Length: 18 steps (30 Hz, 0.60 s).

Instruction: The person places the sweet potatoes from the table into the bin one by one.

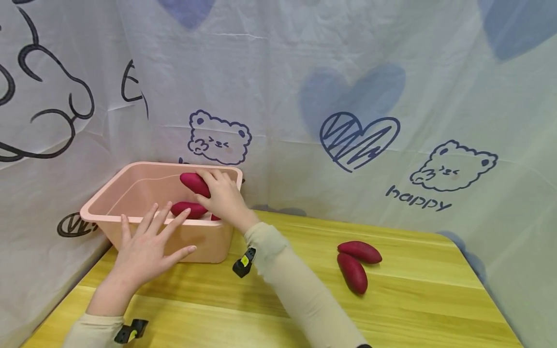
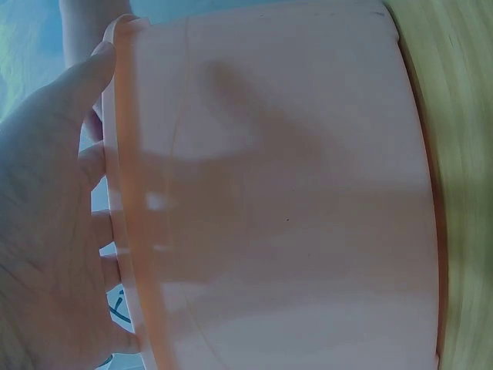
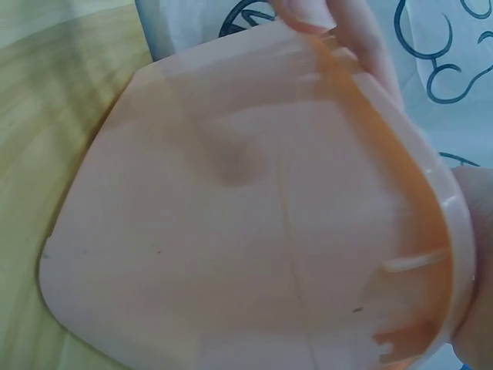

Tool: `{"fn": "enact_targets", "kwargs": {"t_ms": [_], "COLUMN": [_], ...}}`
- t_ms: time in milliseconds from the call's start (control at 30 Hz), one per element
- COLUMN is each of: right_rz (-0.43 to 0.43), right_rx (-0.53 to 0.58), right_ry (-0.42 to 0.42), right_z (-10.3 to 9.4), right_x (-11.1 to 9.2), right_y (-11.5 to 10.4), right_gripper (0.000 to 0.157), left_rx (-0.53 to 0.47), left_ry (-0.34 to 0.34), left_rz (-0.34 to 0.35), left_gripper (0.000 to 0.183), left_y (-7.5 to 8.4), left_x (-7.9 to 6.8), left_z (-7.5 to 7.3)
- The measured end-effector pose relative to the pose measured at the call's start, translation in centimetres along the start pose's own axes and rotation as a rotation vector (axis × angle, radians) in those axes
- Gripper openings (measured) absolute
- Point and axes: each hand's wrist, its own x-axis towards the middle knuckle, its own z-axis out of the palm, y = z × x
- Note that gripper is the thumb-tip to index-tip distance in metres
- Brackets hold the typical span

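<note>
My right hand [image 1: 224,198] grips a dark red sweet potato [image 1: 193,183] inside the mouth of a pink plastic bin [image 1: 209,244] in the head view. Below it, another sweet potato [image 1: 187,210] lies in the bin, and a sliver of a further one [image 1: 215,217] shows beside the front wall. Fingers spread, my left hand [image 1: 141,249] is at the bin's front rim; in the left wrist view its fingertips reach over that rim [image 2: 127,193]. The bin's outer wall [image 3: 223,231] fills much of the right wrist view, hiding the held sweet potato.
Two more sweet potatoes, one farther back [image 1: 360,252] and one nearer [image 1: 353,274], lie touching on the wooden table [image 1: 413,304] to the right. A printed white cloth [image 1: 278,87] hangs behind the table and along its left side, close to the bin.
</note>
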Motion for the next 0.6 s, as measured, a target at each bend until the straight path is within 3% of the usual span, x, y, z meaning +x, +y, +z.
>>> {"fn": "enact_targets", "kwargs": {"t_ms": [267, 600], "right_rz": [0.075, 0.130], "right_rx": [0.028, 0.052], "right_ry": [-0.067, -0.075], "right_z": [1.1, 1.4], "right_x": [-0.1, -0.2], "right_y": [0.2, 0.3], "right_gripper": [0.059, 0.059], "left_rx": [-0.007, -0.005], "left_ry": [0.007, -0.008], "left_rz": [0.007, -0.003], "left_gripper": [0.083, 0.082], "left_y": [0.1, 0.2], "left_x": [0.0, 0.0], "left_z": [-0.1, -0.1]}}
